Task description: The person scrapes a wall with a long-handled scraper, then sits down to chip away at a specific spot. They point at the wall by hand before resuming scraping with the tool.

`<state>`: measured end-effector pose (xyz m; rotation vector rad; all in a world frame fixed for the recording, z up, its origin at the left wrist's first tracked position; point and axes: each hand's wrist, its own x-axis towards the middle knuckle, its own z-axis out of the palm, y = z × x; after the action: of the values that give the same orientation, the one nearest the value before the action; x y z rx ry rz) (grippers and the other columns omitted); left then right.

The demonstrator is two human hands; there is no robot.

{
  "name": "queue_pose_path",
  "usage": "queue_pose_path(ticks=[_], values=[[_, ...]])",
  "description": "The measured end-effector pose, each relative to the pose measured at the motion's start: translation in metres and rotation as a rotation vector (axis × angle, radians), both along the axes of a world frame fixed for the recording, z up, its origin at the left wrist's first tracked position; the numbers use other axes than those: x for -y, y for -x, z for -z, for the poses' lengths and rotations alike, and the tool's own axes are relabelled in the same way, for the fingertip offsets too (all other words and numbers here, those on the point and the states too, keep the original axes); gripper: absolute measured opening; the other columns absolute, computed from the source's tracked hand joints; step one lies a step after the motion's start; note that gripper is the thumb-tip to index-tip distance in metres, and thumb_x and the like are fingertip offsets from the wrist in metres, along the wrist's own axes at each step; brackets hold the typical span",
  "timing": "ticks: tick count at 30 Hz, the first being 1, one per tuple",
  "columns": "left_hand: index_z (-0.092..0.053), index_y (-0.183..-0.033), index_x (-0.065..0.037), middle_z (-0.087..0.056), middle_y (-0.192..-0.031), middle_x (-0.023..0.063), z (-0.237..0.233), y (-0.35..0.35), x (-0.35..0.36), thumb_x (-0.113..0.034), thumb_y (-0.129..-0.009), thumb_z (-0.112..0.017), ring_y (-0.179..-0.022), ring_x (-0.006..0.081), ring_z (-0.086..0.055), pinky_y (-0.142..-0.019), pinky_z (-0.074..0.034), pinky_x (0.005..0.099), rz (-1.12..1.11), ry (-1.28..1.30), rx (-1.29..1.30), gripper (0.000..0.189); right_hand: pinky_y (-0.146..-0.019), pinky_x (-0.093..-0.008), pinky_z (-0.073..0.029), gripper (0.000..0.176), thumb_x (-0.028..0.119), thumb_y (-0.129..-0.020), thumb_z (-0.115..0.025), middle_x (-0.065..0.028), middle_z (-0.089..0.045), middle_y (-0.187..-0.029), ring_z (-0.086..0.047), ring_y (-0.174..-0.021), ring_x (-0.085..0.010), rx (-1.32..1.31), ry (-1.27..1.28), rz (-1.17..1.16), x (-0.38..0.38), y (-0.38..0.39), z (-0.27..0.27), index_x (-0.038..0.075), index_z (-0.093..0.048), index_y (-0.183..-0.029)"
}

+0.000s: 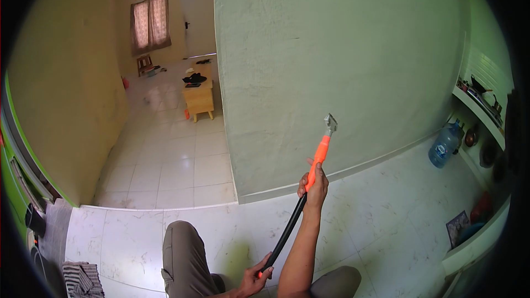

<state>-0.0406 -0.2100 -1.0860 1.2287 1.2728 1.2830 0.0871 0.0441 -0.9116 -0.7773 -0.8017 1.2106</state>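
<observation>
A long-handled scraper [286, 227] slants up across the middle of the view, with a black shaft, an orange upper grip and a metal head [330, 123]. My right hand [316, 185] is wrapped round the orange grip. Lower down, my left hand [255, 279] grasps the bottom end of the shaft. In this view the metal head overlaps the grey-green wall [353, 49], whose surface looks patchy and scuffed. My bent knees show below, one on each side of the tool.
Pale floor tiles [132, 237] run along the wall's foot. At right stand a blue water jug [443, 146] and a counter [479, 107] with cookware. Through the opening at left is a wooden table [199, 99]. A striped cloth [81, 280] lies at lower left.
</observation>
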Motion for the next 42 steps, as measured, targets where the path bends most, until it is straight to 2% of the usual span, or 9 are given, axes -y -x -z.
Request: queue_pose_path(ticks=[1, 4, 7, 10, 13, 19, 28, 34, 42], values=[[-0.045, -0.156, -0.008, -0.065, -0.075, -0.001, 0.011, 0.004, 0.0, -0.018, -0.104, -0.065, -0.064, 0.0049, -0.054, -0.061, -0.048, 0.0242, 0.063, 0.031, -0.056, 0.057, -0.039, -0.0263, -0.034, 0.06, 0.052, -0.107, -0.048, 0.0003, -0.045, -0.061, -0.042, -0.043, -0.0087, 0.002, 0.001, 0.004, 0.0, 0.0, 0.0, 0.0, -0.059, -0.133], [-0.045, -0.157, -0.01, -0.065, -0.075, -0.0011, 0.011, 0.003, 0.0, -0.019, -0.104, -0.064, -0.064, 0.0046, -0.053, -0.061, -0.048, 0.0242, 0.06, 0.043, -0.051, 0.057, -0.039, -0.0262, -0.034, 0.06, 0.053, -0.107, -0.048, 0.0004, -0.044, -0.061, -0.041, -0.043, -0.0086, 0.0, -0.002, -0.004, -0.002, 0.0, 0.002, 0.0, -0.059, -0.133], [-0.068, -0.13, 0.0, -0.06, -0.068, -0.0005, -0.003, -0.009, 0.002, -0.019, -0.102, -0.066, -0.059, 0.0076, -0.05, -0.053, -0.043, 0.0277, -0.101, -0.104, 0.064, 0.034, -0.039, -0.0261, -0.034, 0.06, 0.053, -0.107, -0.048, 0.0006, -0.044, -0.061, -0.041, -0.043, -0.0087, -0.002, -0.012, -0.006, -0.002, 0.0, 0.004, 0.0, -0.059, -0.132], [-0.07, -0.126, 0.0, -0.055, -0.066, -0.0019, 0.002, -0.011, 0.001, -0.017, -0.1, -0.069, -0.057, 0.0079, -0.046, -0.052, -0.04, 0.0273, -0.109, -0.141, 0.074, 0.031, -0.039, -0.0258, -0.032, 0.065, 0.055, -0.106, -0.05, 0.0008, -0.044, -0.062, -0.039, -0.043, -0.0083, 0.004, -0.014, -0.002, 0.0, 0.001, 0.002, -0.002, -0.057, -0.135], [-0.045, -0.157, -0.01, -0.063, -0.074, -0.0016, 0.008, 0.0, 0.002, -0.02, -0.104, -0.065, -0.064, 0.0045, -0.052, -0.061, -0.047, 0.0239, 0.04, 0.026, -0.073, 0.057, -0.039, -0.026, -0.031, 0.064, 0.054, -0.106, -0.05, 0.0006, -0.044, -0.063, -0.039, -0.043, -0.0082, -0.002, -0.006, -0.007, -0.001, 0.0, 0.002, -0.002, -0.056, -0.136], [-0.045, -0.157, -0.011, -0.064, -0.072, 0.0013, 0.006, -0.002, 0.0, -0.02, -0.104, -0.065, -0.063, 0.0045, -0.053, -0.059, -0.047, 0.0236, 0.042, 0.008, -0.078, 0.057, -0.039, -0.026, -0.032, 0.063, 0.053, -0.107, -0.05, 0.0008, -0.043, -0.063, -0.039, -0.043, -0.0081, -0.004, 0.006, -0.007, -0.001, 0.0, 0.0, -0.003, -0.056, -0.137], [-0.045, -0.157, -0.01, -0.059, -0.072, -0.0011, -0.004, -0.012, -0.001, -0.019, -0.105, -0.063, -0.062, 0.0056, -0.052, -0.059, -0.047, 0.0244, 0.032, 0.019, 0.007, 0.056, -0.04, -0.0264, -0.032, 0.064, 0.053, -0.106, -0.051, 0.0007, -0.044, -0.063, -0.039, -0.044, -0.0082, 0.018, 0.034, -0.018, -0.007, -0.003, 0.004, -0.002, -0.056, -0.138], [-0.042, -0.159, -0.01, -0.057, -0.073, -0.001, -0.018, -0.017, 0.001, -0.022, -0.107, -0.059, -0.064, 0.005, -0.05, -0.06, -0.045, 0.0239, 0.09, 0.205, 0.057, 0.056, -0.04, -0.0272, -0.033, 0.061, 0.052, -0.107, -0.051, 0.0002, -0.045, -0.064, -0.041, -0.044, -0.0088, 0.048, 0.035, -0.04, -0.018, -0.008, 0.017, -0.002, -0.056, -0.135], [-0.04, -0.16, -0.011, -0.053, -0.073, -0.0027, -0.018, -0.027, -0.005, -0.026, -0.109, -0.055, -0.062, 0.0049, -0.045, -0.058, -0.041, 0.0234, 0.094, 0.215, 0.125, 0.055, -0.04, -0.0269, -0.033, 0.056, 0.05, -0.107, -0.05, 0.0002, -0.045, -0.063, -0.041, -0.043, -0.0089, 0.086, 0.036, -0.045, -0.02, -0.01, 0.015, -0.001, -0.059, -0.13]])
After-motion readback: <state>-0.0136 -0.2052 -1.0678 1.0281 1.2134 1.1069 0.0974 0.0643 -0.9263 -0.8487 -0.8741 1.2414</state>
